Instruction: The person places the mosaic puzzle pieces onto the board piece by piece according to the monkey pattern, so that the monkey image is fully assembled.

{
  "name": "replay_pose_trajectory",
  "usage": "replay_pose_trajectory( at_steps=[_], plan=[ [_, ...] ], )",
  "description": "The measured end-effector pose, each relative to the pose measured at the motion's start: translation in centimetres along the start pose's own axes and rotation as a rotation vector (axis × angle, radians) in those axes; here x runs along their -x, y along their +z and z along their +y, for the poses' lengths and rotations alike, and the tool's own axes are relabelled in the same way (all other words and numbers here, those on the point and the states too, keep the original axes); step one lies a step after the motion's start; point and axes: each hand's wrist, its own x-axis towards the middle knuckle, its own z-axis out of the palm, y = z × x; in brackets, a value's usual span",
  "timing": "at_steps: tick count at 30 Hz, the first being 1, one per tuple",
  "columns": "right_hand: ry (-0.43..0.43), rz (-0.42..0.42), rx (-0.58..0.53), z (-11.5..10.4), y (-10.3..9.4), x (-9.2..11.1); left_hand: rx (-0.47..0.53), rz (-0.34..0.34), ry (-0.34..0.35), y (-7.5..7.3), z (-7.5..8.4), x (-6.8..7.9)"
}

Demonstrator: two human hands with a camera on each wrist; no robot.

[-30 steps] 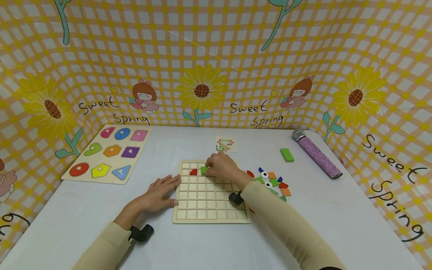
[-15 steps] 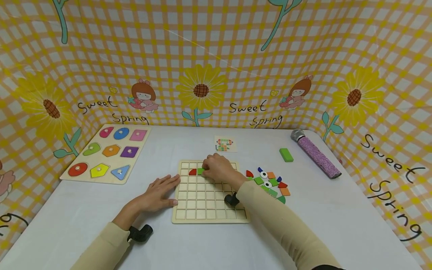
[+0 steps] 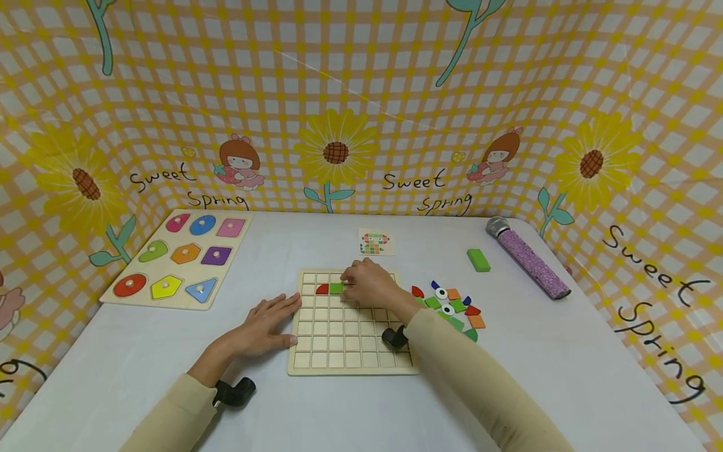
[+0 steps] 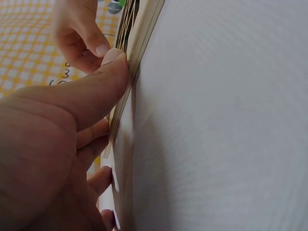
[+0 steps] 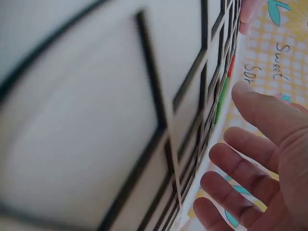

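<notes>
A square wooden grid board [image 3: 336, 359] lies on the white table. In one of its upper rows sit a red curved-edged tile [image 3: 322, 289] and, to its right, a green square tile [image 3: 336, 288]. My right hand [image 3: 368, 284] hovers over the upper board beside the green tile. In the right wrist view, the thumb [image 5: 262, 108] and fingers stand apart with nothing between them. My left hand [image 3: 264, 328] lies at the board's left edge, its fingers extended. The left wrist view shows the left thumb [image 4: 103, 84] resting on that edge.
Right of the board lie several loose coloured tiles [image 3: 457, 322], some with eyes. A pattern card [image 3: 377, 241] is behind the board. A green block [image 3: 478, 260] and glittery microphone [image 3: 528, 257] lie at right, a shape puzzle [image 3: 186, 252] at left.
The green tile has moved left from the right fingers into a cell beside the red tile. The right fingers have let go of it and shifted slightly right. The left hand stays put.
</notes>
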Motion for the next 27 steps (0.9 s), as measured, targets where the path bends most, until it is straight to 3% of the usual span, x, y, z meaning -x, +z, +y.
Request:
replay_pose_trajectory(
  at_steps=[7, 19, 27],
  plan=[
    [0.010, 0.050, -0.047, 2.0, -1.6, 2.6, 0.005, 0.000, 0.002, -0.1, 0.1, 0.1],
    [0.006, 0.123, -0.057, 8.8, -3.7, 8.3, 0.010, -0.006, 0.009, -0.1, 0.2, 0.0],
    [0.035, 0.061, 0.002, 12.4, -3.6, 10.2, -0.002, -0.006, -0.008, 0.0, 0.1, -0.1]
  ],
)
